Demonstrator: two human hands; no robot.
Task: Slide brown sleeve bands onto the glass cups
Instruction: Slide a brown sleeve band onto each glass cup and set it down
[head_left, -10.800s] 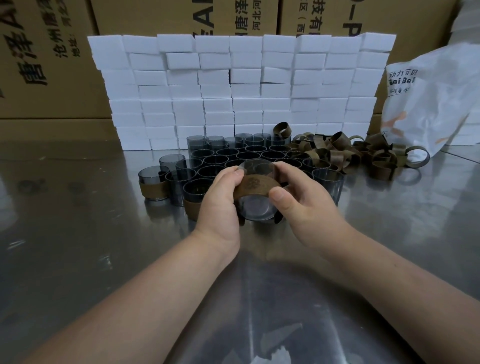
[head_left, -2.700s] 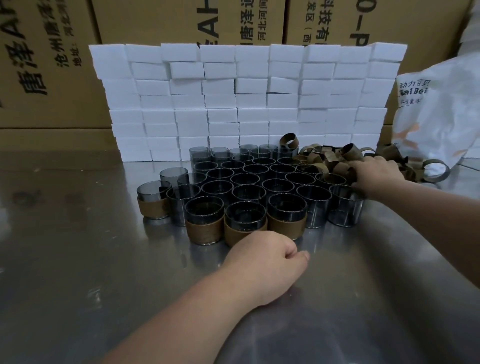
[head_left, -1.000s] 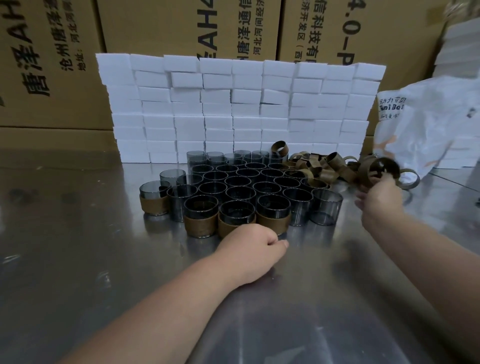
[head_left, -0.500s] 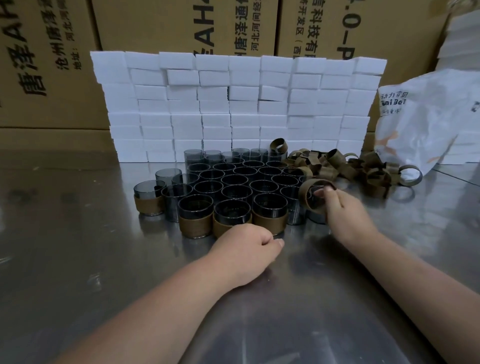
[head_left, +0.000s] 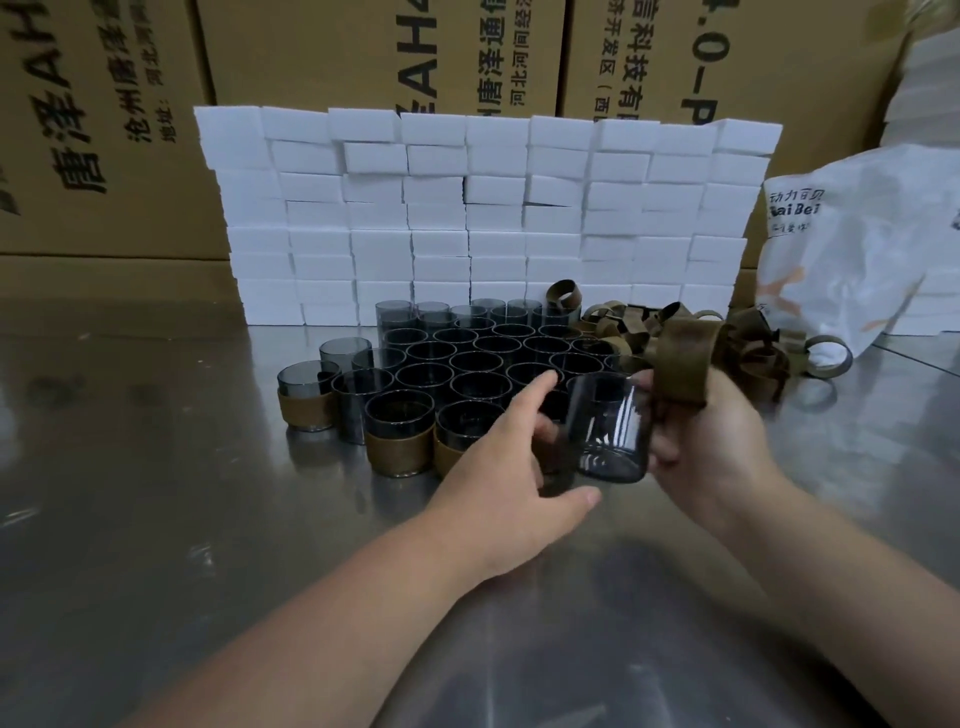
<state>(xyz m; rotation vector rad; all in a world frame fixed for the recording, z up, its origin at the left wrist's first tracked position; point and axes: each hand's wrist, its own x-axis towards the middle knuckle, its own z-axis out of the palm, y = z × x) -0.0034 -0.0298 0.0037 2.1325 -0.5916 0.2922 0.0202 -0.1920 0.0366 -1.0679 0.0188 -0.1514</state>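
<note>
Item — smoky grey glass cup (head_left: 610, 426), lifted over steel counter (head_left: 156, 519); right hand (head_left: 711, 441) grips it plus brown sleeve band (head_left: 680, 358). Left hand (head_left: 498, 467) spread, holding nothing. Risk — crowded one-hand grip slips; cup drops onto standing cups (head_left: 467, 358).

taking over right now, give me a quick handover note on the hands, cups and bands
Right hand: grips a bare glass cup, lifted, plus one brown sleeve band that is not yet on it.
Left hand: open, fingers spread beside that cup.
Done: at least three sleeved cups stand at the cluster's front left.
Left: many bare cups behind them; loose bands are piled to their right.
</note>
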